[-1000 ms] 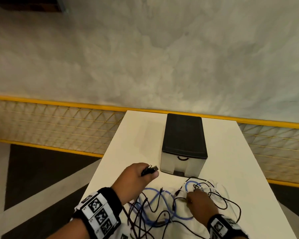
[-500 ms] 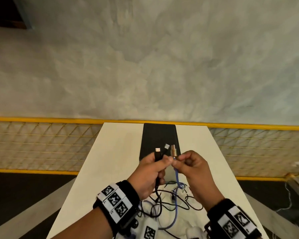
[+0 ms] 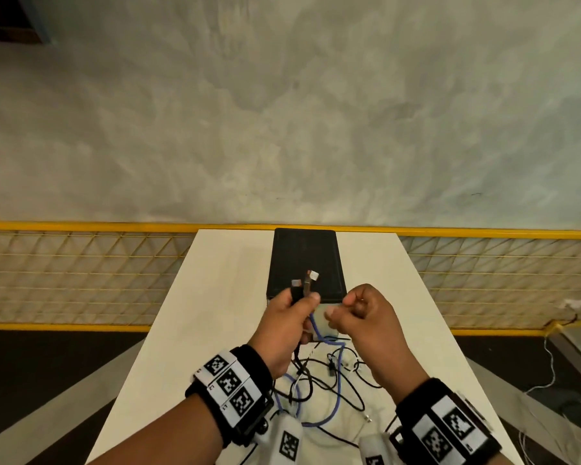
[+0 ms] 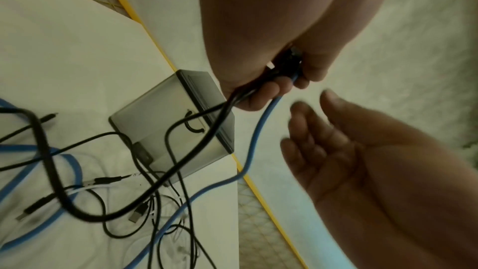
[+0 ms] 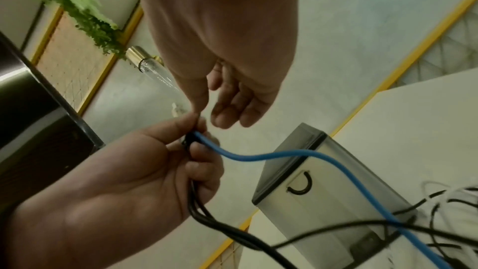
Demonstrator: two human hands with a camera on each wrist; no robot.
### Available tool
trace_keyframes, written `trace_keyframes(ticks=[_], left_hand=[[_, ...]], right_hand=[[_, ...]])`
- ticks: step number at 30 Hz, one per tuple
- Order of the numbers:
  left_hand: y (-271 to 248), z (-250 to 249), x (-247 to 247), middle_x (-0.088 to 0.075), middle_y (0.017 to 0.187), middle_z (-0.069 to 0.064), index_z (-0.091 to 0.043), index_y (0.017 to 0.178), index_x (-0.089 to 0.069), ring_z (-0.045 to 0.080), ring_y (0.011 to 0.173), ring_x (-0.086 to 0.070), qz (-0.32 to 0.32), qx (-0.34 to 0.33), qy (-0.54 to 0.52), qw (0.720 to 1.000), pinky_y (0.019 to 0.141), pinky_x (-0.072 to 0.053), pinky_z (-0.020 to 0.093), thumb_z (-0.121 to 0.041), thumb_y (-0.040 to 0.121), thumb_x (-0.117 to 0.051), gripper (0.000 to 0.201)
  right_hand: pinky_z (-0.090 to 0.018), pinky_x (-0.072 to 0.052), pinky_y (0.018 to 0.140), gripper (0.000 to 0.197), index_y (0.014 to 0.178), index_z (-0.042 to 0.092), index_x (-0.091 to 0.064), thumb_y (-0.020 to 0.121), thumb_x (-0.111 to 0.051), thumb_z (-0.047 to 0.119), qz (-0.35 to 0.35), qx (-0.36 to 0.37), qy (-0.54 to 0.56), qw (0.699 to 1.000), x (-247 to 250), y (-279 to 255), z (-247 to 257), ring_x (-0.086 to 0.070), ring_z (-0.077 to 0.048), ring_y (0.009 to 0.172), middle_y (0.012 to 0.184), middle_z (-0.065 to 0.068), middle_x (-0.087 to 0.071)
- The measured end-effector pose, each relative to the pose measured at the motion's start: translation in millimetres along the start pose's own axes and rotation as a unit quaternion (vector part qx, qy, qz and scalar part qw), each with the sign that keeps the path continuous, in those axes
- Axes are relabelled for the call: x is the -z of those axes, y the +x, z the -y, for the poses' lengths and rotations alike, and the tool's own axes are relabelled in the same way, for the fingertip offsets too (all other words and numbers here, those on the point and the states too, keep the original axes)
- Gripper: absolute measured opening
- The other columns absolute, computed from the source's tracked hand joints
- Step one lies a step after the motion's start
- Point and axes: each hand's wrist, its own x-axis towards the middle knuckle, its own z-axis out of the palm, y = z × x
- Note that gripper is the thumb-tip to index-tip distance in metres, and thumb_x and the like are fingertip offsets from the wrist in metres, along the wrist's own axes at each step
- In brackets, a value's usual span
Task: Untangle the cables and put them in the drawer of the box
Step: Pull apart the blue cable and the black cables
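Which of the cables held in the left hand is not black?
The blue cable. It leaves the left hand beside the black cables and is the only coloured one in that grip.

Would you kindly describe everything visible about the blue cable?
The blue cable is a round, smooth, rubbery-looking cord, thicker than most of the thin black ones. One end is gripped in the left hand together with black cable ends, its connector poking up above the fingers. From there it hangs down in front of the box to the white table, where it loops through the tangle. The right hand does not touch it.
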Motion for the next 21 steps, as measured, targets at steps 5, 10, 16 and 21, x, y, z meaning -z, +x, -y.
trace_keyframes(ticks=[5,10,16,21], left_hand=[[-2.8,-7.3,17.0,-0.059,0.075,-0.001,-0.02,0.087,-0.06,0.013,0.072,-0.052,-0.028,-0.032,0.016,0.999,0.065,-0.039,0.031,-0.028,0.1,-0.051,0.018],[-19.6,6.1,14.1,-0.053,0.058,0.007,-0.01,0.081,-0.052,0.016,0.053,-0.053,0.054,-0.028,-0.049,0.997,0.07,-0.051,0.032,-0.02,0.103,-0.046,0.025],[-49.8,11.1,45.4,-0.027,0.051,0.001,-0.022,0.072,-0.056,0.01,0.035,-0.028,0.079,-0.027,-0.08,0.993,0.078,-0.057,0.048,-0.018,0.101,-0.05,0.031],[-66.0,-38.4,111.3,-0.03,0.043,-0.007,-0.018,0.073,-0.05,0.006,0.029,-0.028,-0.022,-0.126,-0.211,0.969,0.049,-0.056,0.031,-0.02,0.094,-0.051,0.022]], right_hand=[[-0.027,-0.039,0.056,0.052,0.082,0.01,-0.07,0.094,-0.049,0.056,0.12,-0.256,-0.053,0.958,0.4,-11.0,-26.6,-0.051,-0.016,0.058,0.068,-0.005,-0.068],[-0.026,-0.039,0.05,0.032,0.081,0.013,-0.061,0.096,-0.051,0.04,0.108,-0.353,0.214,0.904,-29.4,1.1,-35.8,-0.049,-0.016,0.053,0.067,-0.006,-0.058],[-0.033,-0.047,0.07,0.027,0.067,0.008,-0.055,0.092,-0.048,0.013,-0.014,-0.362,0.448,0.817,-12.0,23.4,-34.8,-0.055,-0.015,0.041,0.049,-0.004,-0.055],[-0.034,-0.046,0.071,0.029,0.073,0.01,-0.05,0.099,-0.041,0.016,-0.092,-0.362,0.499,0.782,8.6,36.8,-49.7,-0.044,-0.014,0.058,0.053,-0.003,-0.052]])
